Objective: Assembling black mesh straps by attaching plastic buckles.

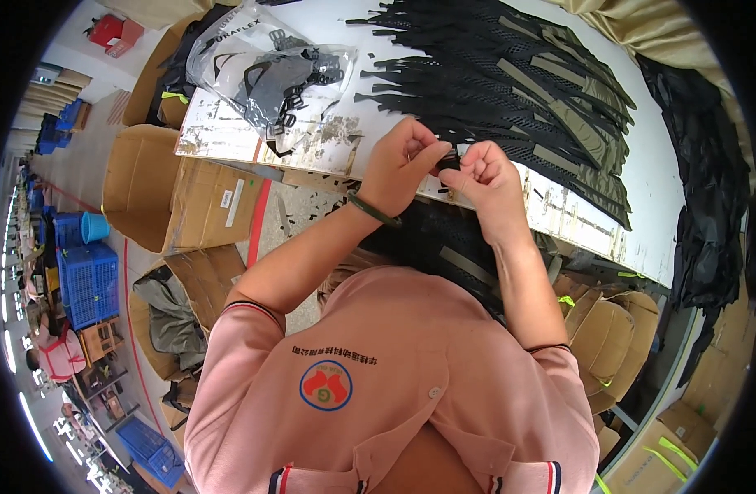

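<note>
At the table's near edge my two hands meet over a small black piece [449, 160], which looks like a strap end or buckle; its exact kind is too small to make out. My left hand [398, 169] pinches it from the left between thumb and fingers, a dark bangle [374, 209] round that wrist. From the right, my right hand [491, 183] grips it with bent fingers. Just beyond lie many black mesh straps [476, 74] with olive patterned strips, their narrow ends pointing left. Part of a dark strap bundle [444, 239] hangs below the edge, partly hidden by my forearms.
A clear plastic bag [267, 74] of black plastic buckles lies on the white table [662, 165] at the left. Cardboard boxes [205, 206] stand left of the table, more [612, 337] at right. Black fabric [707, 247] hangs over the right side. Blue crates [87, 267] stand farther left.
</note>
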The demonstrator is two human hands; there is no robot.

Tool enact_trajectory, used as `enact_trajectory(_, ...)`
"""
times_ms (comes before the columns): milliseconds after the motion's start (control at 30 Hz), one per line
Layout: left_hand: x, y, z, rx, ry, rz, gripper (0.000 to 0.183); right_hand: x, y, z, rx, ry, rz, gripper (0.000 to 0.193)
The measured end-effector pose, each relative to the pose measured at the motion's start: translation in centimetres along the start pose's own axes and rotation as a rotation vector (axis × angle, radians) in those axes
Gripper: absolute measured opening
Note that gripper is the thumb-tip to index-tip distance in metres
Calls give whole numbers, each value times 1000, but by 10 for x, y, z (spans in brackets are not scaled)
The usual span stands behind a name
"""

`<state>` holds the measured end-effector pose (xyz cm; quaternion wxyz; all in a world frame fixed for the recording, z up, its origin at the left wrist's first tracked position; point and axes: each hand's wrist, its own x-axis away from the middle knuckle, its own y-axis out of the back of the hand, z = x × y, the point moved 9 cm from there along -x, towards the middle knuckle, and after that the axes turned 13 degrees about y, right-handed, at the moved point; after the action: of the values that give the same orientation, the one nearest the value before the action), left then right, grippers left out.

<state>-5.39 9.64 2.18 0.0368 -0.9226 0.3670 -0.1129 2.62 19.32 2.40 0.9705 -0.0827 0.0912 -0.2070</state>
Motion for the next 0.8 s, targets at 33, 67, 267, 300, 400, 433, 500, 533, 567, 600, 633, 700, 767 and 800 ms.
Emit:
enact_trajectory(33, 3, -1, 0, -2, -1, 4, 9, 2, 1, -1, -2, 9, -13, 24)
enact_trajectory(67, 6, -2, -3, -71, -28, -12, 9, 5, 2, -2, -3, 18, -27, 25)
enact_trajectory(267, 15, -10, -12, -249, -185, -7, 8, 7, 8, -9, -38, 11, -81, 25)
enact_trajectory(300, 15, -12, -14, -258, -223, 6, 8, 6, 9, -10, -39, 12, -83, 25)
enact_trajectory(400, 17, -6, -23, -406, -272, 11, 10, 0, 4, -19, -175, -54, -95, 25)
enact_trajectory(433, 18, -3, -22, -419, -274, -11, 10, 0, 2, -23, -166, -95, -93, 24)
enact_trajectory(500, 24, -5, -23, -488, -311, -9, 13, 1, -2, -22, -182, -118, -100, 22)
enact_trajectory(533, 23, -9, -21, -455, -261, 47, 18, 4, -1, -21, -216, -99, -102, 20)
enact_trajectory(567, 18, -14, -12, -421, -194, 115, 24, 6, 5, -24, -218, -126, -186, 20)
enact_trajectory(600, 20, -17, -22, -369, -363, 115, 29, 5, 8, -23, -176, -142, -179, 19)
enact_trajectory(633, 15, -23, -12, -244, -330, 187, 31, 8, 19, -30, -196, -147, -163, 20)
enact_trajectory(700, 12, -26, -8, -189, -329, 190, 29, 8, 16, -18, -162, -141, -77, 21)
enact_trajectory(767, 19, -19, -15, -206, -323, 190, 26, 7, 5, -17, -222, -163, 67, 24)
enact_trajectory(800, 22, -13, -20, -226, -313, 185, 24, 6, -9, -6, -249, -185, 56, 25)
